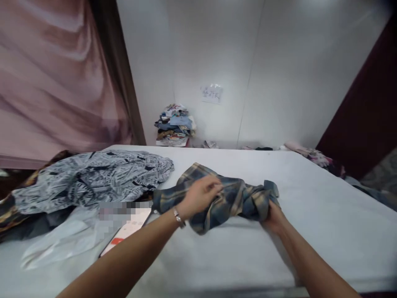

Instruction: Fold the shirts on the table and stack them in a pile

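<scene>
No legible text anywhere. Paper sheet (211,94) on back wall has handwriting, too small and blurred to read. Phone (127,231) at table's left shows red patch w/ marks, unreadable; area above it is pixelated. Black-white print garment (93,178) has letter-like pattern, can't make out any words.

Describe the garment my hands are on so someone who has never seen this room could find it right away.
On the white table, look at the middle, just right of the black-and-white patterned garment. The plaid shirt lies bunched there under the left hand and right hand. Only it has blue-and-tan checks.
</scene>
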### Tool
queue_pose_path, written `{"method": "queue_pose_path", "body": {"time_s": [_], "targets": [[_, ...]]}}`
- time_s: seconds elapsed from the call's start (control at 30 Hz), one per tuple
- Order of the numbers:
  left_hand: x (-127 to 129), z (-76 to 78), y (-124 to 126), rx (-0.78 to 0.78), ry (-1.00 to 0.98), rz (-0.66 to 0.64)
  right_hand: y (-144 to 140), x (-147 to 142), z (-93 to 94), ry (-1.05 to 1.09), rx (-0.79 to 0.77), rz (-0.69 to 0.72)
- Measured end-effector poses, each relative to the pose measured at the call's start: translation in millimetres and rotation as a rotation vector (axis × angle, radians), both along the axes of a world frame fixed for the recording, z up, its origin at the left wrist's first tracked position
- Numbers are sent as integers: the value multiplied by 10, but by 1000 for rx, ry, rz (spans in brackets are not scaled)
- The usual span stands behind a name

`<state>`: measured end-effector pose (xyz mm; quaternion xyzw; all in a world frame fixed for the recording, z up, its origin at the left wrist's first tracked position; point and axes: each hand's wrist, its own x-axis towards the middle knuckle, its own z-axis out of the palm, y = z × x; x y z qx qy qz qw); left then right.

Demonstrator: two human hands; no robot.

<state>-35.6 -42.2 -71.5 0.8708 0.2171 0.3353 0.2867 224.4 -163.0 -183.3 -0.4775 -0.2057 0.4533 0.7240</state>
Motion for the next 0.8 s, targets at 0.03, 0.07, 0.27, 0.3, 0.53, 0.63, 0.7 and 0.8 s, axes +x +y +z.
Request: {"method": "queue_pose_path", "body": {"time_s": [0.03,0.07,0.27,0.3,0.53,0.63,0.7,0.8], "targets": [[-85,-19,94,47,41,113,-80,23,9,6,-21,-20],[-150,-50,177,92,108,200,-154,47,33,17,-37,-44],[-83,-569,21,138,543,185,-426,250,290,8,102,-45],[-35,-654,-56,115,573,179,-448,279,317,36,116,-63],[12,-470,168,-40,496,281,-526,341,280,-6,-81,-150],[-108,-19,513,-111,242,426,-564,374,313,-26,-24,-221],[-204,332,686,-357,-160,500,-602,380,419,-64,68,-258],[-342,871,761,-507,-459,434,-694,311,718,-174,249,-271]]}}
